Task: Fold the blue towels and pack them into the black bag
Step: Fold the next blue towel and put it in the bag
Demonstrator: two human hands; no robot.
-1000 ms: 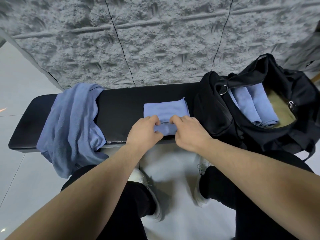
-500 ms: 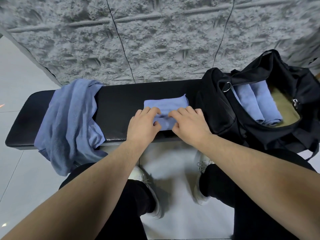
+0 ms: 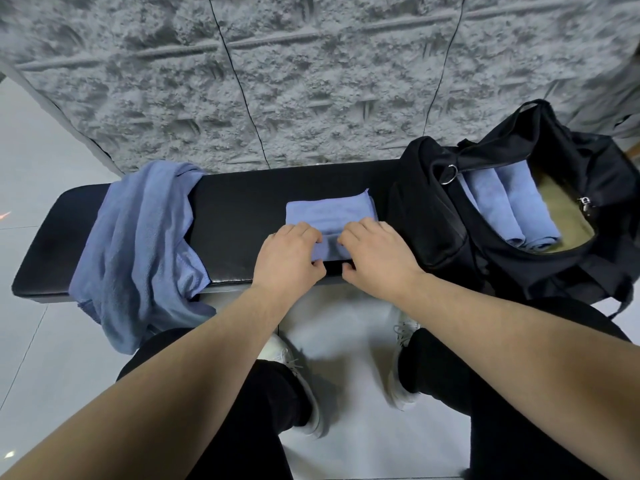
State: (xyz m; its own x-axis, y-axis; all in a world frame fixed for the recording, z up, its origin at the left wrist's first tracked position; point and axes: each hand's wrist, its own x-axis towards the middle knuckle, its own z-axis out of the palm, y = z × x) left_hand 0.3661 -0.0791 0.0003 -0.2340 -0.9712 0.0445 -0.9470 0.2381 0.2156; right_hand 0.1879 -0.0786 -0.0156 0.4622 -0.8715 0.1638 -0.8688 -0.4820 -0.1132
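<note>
A folded blue towel [image 3: 329,216] lies flat on the middle of a long black bench [image 3: 239,216], a soft rectangle of fine terry cloth with its near end rolled up into a thick ridge. The person's left hand [image 3: 289,259] and right hand [image 3: 379,258] sit side by side on that rolled near end, each with fingers curled over the top of the cloth and the thumb tucked against the near edge, so both hands grip the towel. A strip of blue shows in the gap between the two hands.

The bench has a smooth, slightly shiny padded top with rounded corners. At its left end a heap of loose blue towels [image 3: 138,244] is draped in rumpled folds, hanging over the front edge toward the floor.

At the right end stands the black bag [image 3: 436,216], made of matte woven fabric, slumped and unzipped, with a metal ring [image 3: 450,174] on its strap. Its olive-tan lining shows inside, and two rolled blue towels [image 3: 512,209] lie there side by side as neat cylinders, touching each other along their length.

Behind the bench rises a grey wall [image 3: 311,81] of rough, pitted stone-like panels split by thin dark seams. The floor [image 3: 41,358] is pale glossy tile. Below the arms are black trouser legs and white shoes [image 3: 401,375].
</note>
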